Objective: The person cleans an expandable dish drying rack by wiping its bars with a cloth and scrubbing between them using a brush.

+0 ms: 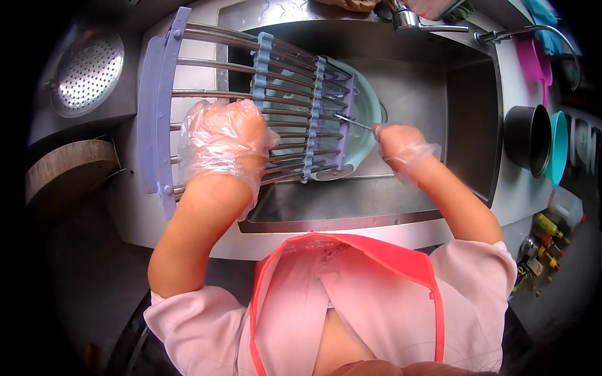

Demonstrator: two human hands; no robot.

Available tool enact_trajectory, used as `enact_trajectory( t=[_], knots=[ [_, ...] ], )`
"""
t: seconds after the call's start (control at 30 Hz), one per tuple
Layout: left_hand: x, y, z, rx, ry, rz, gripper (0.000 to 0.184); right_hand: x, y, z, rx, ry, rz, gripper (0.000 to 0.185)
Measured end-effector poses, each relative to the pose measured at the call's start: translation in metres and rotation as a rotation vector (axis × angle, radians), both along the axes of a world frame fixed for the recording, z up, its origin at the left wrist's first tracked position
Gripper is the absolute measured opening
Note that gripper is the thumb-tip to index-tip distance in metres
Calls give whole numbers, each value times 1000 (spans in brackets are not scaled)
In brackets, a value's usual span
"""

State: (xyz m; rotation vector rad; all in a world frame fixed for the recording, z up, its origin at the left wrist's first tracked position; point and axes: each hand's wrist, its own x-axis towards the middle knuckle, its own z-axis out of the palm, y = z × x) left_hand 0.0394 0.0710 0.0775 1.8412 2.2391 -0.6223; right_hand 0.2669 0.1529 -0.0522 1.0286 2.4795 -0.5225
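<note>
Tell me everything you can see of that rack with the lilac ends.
The rack has lilac, plastic-looking end pieces, shiny metal-looking rods between them, and two pale-blue wavy strips across the rods. It appears tilted, its picture-left end nearer the camera, the other over the mint basin in the sink. The gloved left hand grasps it and hides part. A thin tool in the right hand overlaps its picture-right end; contact is unclear.

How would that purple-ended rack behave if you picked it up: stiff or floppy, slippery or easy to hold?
The rack is probably stiff along its length, since its bars look like straight metal. It may be slippery too: those bars look smooth and shiny, and the left hand on it wears a thin plastic glove.
</note>
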Motion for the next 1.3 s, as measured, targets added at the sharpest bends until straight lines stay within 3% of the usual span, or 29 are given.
enact_trajectory(
  t=[0.03, 0.1, 0.23, 0.33, 0.53, 0.73, 0.87, 1.0, 1.1, 1.3],
  knots=[
    [-1, 1, 3, -44, -17, -9, 24, 1, 0, 4, -51, -56, 9, 18],
    [1, 1, 4, -101, -34, -42, 31, -14, 9, -15, -23, -73, -14, 18],
    [4, 3, 3, -88, 26, -2, 20, 2, 4, -15, 23, 14, -51, 20],
    [-1, 2, 0, -40, -11, 64, 24, 19, -3, 1, 8, -67, 0, 22],
    [1, 1, 0, -41, -17, 37, 28, -6, 2, -29, 99, 27, -4, 21],
    [-7, -6, -6, 5, -55, 34, 35, 28, 23, 17, 55, -92, -103, 19],
    [-3, -1, -4, 1, -45, 16, 34, -4, 25, -30, 98, 52, -64, 19],
    [-3, -1, -5, -18, -35, 29, 33, -10, 21, -25, 151, 127, -118, 19],
    [-7, -1, -5, -22, -61, 68, 34, 4, 18, -8, 61, 1, -95, 19],
    [0, 4, 1, -69, -61, 82, 34, -30, 23, -31, 106, 44, -151, 21]
  ],
)
